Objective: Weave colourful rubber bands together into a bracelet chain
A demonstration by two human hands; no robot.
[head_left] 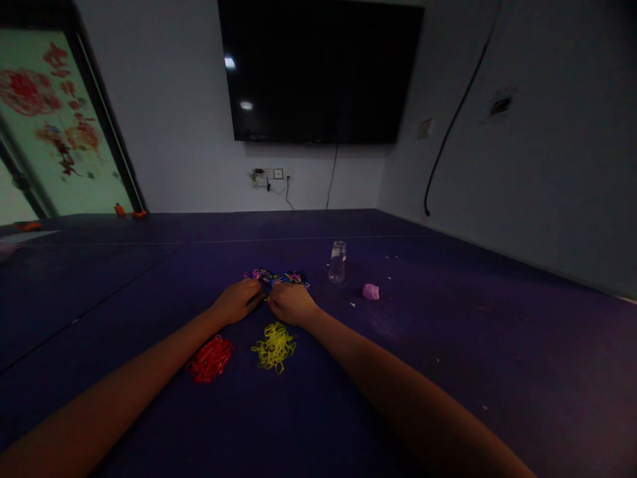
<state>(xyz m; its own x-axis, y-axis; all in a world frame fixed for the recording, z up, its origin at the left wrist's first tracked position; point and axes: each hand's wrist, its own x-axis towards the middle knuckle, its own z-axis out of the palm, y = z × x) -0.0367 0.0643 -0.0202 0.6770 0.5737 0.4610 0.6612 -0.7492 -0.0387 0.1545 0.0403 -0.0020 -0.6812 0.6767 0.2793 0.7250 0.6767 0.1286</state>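
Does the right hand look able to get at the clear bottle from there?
Probably yes. The clear bottle stands upright, ahead and right of the right hand; only purple surface shows between them. The mixed bands lie left of that path, the pink lump right of it.

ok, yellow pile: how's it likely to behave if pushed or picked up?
Probably floppy: the yellow pile is thin loops, bent every which way. Likely to spread rather than slide as one when pushed, since it's a loose heap with strands sticking out at the edges. A pinch may bring up several at once, as the loops overlap.
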